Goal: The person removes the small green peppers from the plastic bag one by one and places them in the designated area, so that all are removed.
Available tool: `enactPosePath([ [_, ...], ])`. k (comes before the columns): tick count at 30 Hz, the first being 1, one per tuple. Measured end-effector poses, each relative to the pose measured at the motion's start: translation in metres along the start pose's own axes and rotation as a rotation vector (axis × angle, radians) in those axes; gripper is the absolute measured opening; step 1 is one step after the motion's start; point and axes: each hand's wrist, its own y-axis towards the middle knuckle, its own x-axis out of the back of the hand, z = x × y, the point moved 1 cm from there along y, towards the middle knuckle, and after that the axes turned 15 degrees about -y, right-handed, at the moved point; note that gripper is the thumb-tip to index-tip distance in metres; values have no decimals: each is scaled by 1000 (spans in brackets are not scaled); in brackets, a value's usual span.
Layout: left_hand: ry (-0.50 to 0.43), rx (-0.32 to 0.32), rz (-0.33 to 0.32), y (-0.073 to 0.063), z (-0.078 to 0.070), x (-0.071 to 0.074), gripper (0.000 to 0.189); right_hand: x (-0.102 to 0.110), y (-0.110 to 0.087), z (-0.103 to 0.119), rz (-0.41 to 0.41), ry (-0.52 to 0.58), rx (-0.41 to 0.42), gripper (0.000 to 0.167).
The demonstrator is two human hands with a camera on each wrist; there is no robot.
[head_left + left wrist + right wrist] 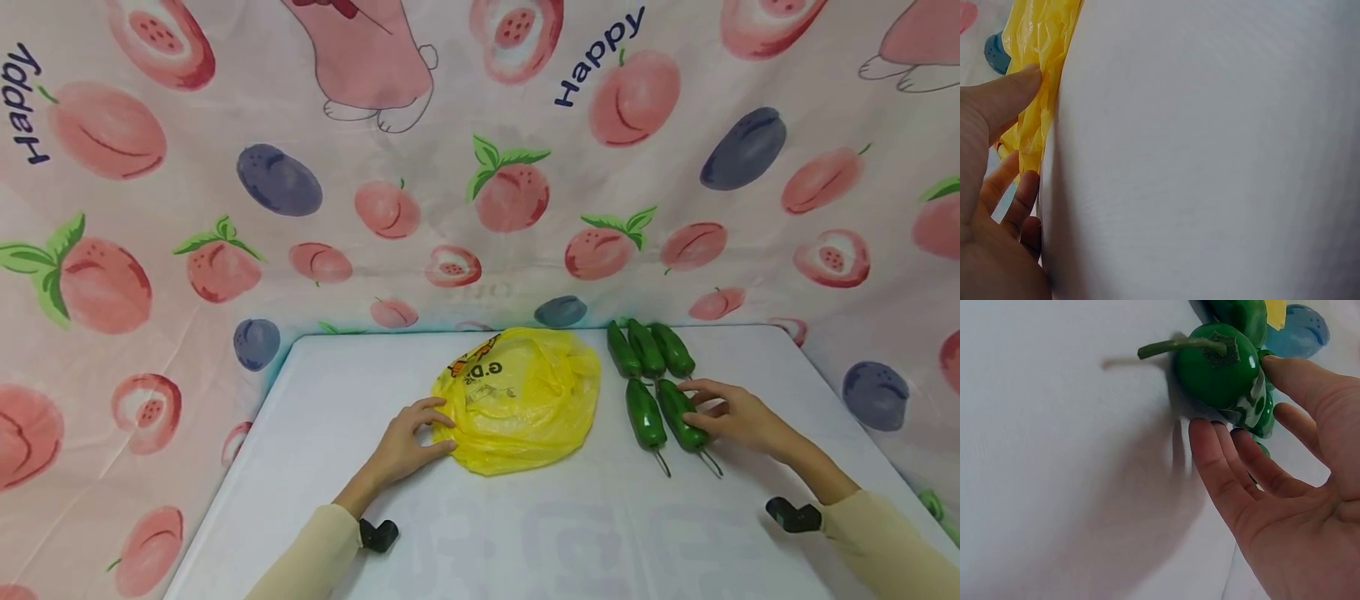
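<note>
A crumpled yellow plastic bag (525, 408) with dark print lies flat on the table. At its left edge is my left hand (412, 442), its thumb and fingertips spread and touching the plastic. In the left wrist view the thumb lies against the yellow bag (1038, 37), with loosely bent fingers below. My right hand (738, 417) is at the right side of the nearest right glossy green pepper (678, 412), thumb and fingers apart. In the right wrist view the fingertips are close beside that green pepper (1219, 369), whose stem faces the camera. Another green pepper (645, 412) lies just left of it.
Behind these two, several more green peppers (648, 350) lie side by side near the back edge of the white table (525, 533). A fruit-print curtain (420, 267) hangs behind the table and along its sides. Black wrist cameras (378, 535) are at both cuffs.
</note>
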Motion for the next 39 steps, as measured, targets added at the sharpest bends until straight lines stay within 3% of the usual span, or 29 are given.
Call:
enactPosePath([
  [12,-80,-37,-41,-4,-3,10,31,10,2,5,-10,-9,30,61],
  [25,-97,-44,-129,-10,-16,44,42,33,6,19,-99,-66,86,60],
  [32,-111,-48,-195,-15,-24,62,39,44,6,29,-164,-24,117,63],
  [39,-91,-39,-231,-18,-26,70,43,45,9,30,-200,-10,116,61],
])
